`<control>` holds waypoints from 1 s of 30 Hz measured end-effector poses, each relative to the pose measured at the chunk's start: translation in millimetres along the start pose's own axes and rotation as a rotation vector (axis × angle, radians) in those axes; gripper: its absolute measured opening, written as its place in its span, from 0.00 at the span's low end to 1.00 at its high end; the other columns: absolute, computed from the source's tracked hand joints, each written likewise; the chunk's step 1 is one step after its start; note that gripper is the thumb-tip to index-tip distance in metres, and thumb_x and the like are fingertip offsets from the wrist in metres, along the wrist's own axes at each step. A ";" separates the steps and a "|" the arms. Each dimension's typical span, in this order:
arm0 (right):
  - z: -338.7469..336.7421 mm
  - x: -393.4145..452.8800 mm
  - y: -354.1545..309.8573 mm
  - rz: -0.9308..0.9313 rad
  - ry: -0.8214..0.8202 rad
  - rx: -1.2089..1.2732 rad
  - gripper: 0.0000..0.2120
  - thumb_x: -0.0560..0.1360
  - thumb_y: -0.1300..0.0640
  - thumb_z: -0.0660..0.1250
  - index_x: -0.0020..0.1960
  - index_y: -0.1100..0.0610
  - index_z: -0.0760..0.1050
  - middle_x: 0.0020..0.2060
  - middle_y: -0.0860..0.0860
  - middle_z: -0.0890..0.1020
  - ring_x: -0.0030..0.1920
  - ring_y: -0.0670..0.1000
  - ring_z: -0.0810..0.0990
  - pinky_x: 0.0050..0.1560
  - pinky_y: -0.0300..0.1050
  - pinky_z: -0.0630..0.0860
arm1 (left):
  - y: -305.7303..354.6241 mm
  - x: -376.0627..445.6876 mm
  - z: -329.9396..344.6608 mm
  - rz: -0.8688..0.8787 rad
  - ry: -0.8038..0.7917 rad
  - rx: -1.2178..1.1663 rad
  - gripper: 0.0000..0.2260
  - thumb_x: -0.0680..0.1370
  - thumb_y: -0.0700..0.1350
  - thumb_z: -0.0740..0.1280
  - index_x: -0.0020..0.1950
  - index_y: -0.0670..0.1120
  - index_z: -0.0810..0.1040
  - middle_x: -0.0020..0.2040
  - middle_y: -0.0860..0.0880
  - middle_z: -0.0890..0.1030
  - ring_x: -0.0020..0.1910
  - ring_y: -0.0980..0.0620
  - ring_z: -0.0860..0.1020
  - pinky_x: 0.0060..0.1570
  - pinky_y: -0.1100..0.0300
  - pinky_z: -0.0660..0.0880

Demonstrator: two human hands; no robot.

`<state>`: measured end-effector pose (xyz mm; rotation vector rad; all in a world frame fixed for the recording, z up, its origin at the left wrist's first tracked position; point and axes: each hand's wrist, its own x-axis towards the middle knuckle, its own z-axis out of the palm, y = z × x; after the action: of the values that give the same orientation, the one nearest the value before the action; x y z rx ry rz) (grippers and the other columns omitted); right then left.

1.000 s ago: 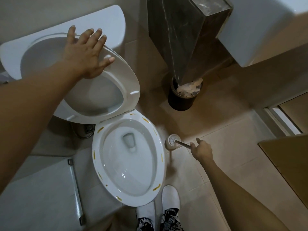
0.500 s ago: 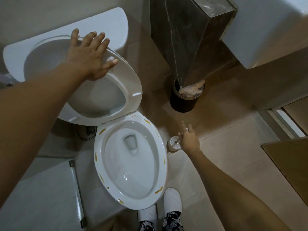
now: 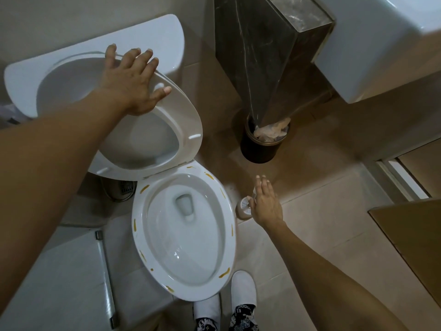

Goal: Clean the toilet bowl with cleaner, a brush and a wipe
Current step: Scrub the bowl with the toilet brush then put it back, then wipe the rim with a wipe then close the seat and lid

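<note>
Brush holder [image 3: 244, 209] just beside right hand [image 3: 267, 206], toilet-side.

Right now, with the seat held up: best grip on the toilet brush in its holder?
Take the toilet brush by its thin handle, which rises out of the round holder on the floor right of the bowl. Come from above and the right, where the right hand hovers open; the bowl blocks the left side. The hand hides most of the handle.
</note>
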<state>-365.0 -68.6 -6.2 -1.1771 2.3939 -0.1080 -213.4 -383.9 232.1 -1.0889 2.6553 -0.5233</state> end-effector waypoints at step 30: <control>-216.9 2.4 -105.5 -0.184 -0.060 -0.179 0.32 0.82 0.44 0.52 0.79 0.57 0.46 0.78 0.56 0.51 0.78 0.56 0.47 0.76 0.56 0.53 | -29.9 -50.5 -76.6 -0.149 -0.080 -0.327 0.31 0.81 0.61 0.46 0.78 0.46 0.42 0.78 0.48 0.40 0.77 0.50 0.41 0.73 0.46 0.39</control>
<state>-385.1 -165.4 213.8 -1.4612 2.2770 0.0833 -184.8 -349.5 317.6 -1.3731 2.6622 -0.0652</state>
